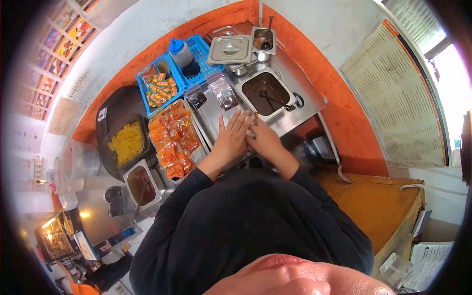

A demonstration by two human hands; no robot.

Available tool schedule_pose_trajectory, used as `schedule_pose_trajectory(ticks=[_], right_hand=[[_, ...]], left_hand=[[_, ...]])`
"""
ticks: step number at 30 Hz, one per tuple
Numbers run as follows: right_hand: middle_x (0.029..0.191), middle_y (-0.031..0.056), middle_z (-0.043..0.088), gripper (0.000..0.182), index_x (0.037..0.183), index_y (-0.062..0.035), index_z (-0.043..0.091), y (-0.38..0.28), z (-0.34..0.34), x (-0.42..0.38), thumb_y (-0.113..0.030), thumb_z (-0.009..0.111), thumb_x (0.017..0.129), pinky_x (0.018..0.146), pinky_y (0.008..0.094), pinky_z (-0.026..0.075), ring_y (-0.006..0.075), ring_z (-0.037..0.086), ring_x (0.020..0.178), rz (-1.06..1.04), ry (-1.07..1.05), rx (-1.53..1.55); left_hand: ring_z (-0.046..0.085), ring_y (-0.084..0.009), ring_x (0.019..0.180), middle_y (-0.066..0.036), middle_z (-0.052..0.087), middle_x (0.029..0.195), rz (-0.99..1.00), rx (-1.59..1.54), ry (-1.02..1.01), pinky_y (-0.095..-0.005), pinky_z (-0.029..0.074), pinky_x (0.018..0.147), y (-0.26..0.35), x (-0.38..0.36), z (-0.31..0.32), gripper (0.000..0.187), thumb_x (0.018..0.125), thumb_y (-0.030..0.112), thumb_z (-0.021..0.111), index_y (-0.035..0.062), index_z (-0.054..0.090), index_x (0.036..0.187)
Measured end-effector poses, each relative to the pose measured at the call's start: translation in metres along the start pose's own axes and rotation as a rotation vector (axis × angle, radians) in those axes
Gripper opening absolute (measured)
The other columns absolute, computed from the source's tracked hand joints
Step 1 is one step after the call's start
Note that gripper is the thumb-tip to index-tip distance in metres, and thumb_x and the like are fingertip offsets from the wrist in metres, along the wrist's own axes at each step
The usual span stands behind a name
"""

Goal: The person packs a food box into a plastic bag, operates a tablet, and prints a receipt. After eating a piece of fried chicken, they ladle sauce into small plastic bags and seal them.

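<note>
My left hand is over the steel counter, its fingers stretched out and pointing away from me. Against its fingers rests my right hand, with the fingers curled in; whatever they pinch, if anything, is hidden or too small to name. Just beyond the hands lies a clear plastic bag of dark sauce, with a second small dark sauce bag to its left. A steel pan of dark sauce with a black-handled ladle stands right beside my right hand.
Left of my hands is a tray piled with bags of orange sauce. Behind stand blue baskets with small packets and a blue-capped bottle. A lidded steel pan, black tub of yellow food and brown sauce pan surround them.
</note>
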State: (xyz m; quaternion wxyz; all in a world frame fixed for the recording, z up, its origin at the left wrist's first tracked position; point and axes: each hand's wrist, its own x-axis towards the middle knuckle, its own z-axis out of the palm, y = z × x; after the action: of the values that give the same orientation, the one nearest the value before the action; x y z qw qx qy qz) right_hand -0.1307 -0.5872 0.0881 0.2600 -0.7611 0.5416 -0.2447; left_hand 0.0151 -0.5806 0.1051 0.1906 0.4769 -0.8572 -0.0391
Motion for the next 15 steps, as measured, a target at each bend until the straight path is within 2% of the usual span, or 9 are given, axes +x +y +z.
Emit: schedule_pose_trajectory(ticks=[5,7,8,10,11,12,13,14,15], right_hand=[[0.091,0.0126,0.048,0.018,0.09,-0.0096,0.065,0.022,-0.015,0.0,-0.022,0.061,0.077,0.071,0.0353,0.045,0.0283,0.052,0.084,-0.147,-0.11,0.345],[0.093,0.0113,0.047,0.018,0.094,-0.0117,0.065,0.034,-0.039,0.003,-0.02,0.062,0.078,0.072,0.0346,0.044,0.0264,0.051,0.084,0.113,0.267,0.422],[0.094,0.011,0.046,0.021,0.097,-0.0132,0.065,0.042,-0.048,0.006,-0.018,0.063,0.077,0.073,0.0347,0.044,0.0265,0.051,0.084,0.094,0.295,0.412],[0.095,0.0107,0.046,0.024,0.1,-0.0146,0.064,0.056,-0.059,0.014,-0.017,0.063,0.076,0.073,0.0349,0.044,0.0266,0.052,0.084,0.078,0.325,0.401],[0.095,0.011,0.046,0.027,0.103,-0.0155,0.062,0.06,-0.061,0.018,-0.015,0.063,0.076,0.073,0.0343,0.044,0.0265,0.052,0.083,0.103,0.469,0.162],[0.094,0.0113,0.047,0.03,0.106,-0.0165,0.06,0.065,-0.061,0.02,-0.014,0.063,0.076,0.073,0.0337,0.044,0.0265,0.052,0.083,0.127,0.604,-0.082],[0.094,0.0113,0.047,0.03,0.106,-0.0165,0.06,0.073,-0.063,0.021,-0.014,0.063,0.076,0.073,0.0337,0.044,0.0265,0.052,0.083,0.124,0.602,-0.083],[0.093,0.012,0.048,0.033,0.108,-0.0173,0.059,0.083,-0.063,0.023,-0.013,0.063,0.076,0.072,0.0331,0.044,0.0265,0.052,0.082,0.233,0.439,-0.024],[0.093,0.0127,0.05,0.035,0.11,-0.0182,0.058,0.092,-0.061,0.023,-0.012,0.062,0.076,0.072,0.0325,0.044,0.0265,0.053,0.081,0.34,0.271,0.034]], left_hand=[[0.038,-0.0279,0.118,-0.008,0.045,0.116,-0.072,-0.109,-0.029,-0.062,0.011,0.099,-0.012,-0.001,0.005,0.056,0.065,0.015,0.066,0.0085,0.042,0.115],[0.041,-0.0305,0.112,-0.012,0.046,0.113,-0.212,-0.31,0.03,-0.056,0.017,0.1,-0.019,-0.003,0.007,0.054,0.067,0.016,0.068,0.0071,0.042,0.114],[0.041,-0.0305,0.112,-0.012,0.046,0.113,-0.211,-0.311,0.029,-0.056,0.017,0.1,-0.023,-0.003,0.009,0.054,0.067,0.016,0.068,0.0071,0.042,0.114],[0.043,-0.0267,0.108,-0.012,0.044,0.113,-0.261,-0.571,0.047,-0.0453,0.026,0.098,-0.028,-0.003,0.011,0.056,0.068,0.016,0.07,0.0063,0.041,0.114],[0.043,-0.0267,0.108,-0.012,0.044,0.113,-0.261,-0.571,0.047,-0.0453,0.026,0.098,-0.028,-0.004,0.011,0.056,0.068,0.016,0.07,0.0063,0.041,0.114],[0.042,-0.0236,0.107,-0.011,0.043,0.113,-0.293,-0.768,-0.022,-0.0412,0.028,0.095,-0.023,-0.007,0.009,0.06,0.068,0.014,0.07,0.0066,0.037,0.117],[0.041,-0.0204,0.106,-0.01,0.042,0.113,-0.32,-0.965,-0.091,-0.037,0.03,0.093,-0.019,-0.01,0.007,0.064,0.068,0.012,0.071,0.0069,0.033,0.12],[0.041,-0.0204,0.106,-0.01,0.042,0.113,-0.318,-0.964,-0.088,-0.037,0.03,0.093,-0.016,-0.013,0.002,0.064,0.068,0.012,0.071,0.0069,0.033,0.12],[0.039,-0.0186,0.107,-0.009,0.041,0.113,-0.34,-1.114,-0.192,-0.0353,0.03,0.093,-0.01,-0.019,-0.004,0.066,0.069,0.012,0.07,0.0071,0.029,0.122]])
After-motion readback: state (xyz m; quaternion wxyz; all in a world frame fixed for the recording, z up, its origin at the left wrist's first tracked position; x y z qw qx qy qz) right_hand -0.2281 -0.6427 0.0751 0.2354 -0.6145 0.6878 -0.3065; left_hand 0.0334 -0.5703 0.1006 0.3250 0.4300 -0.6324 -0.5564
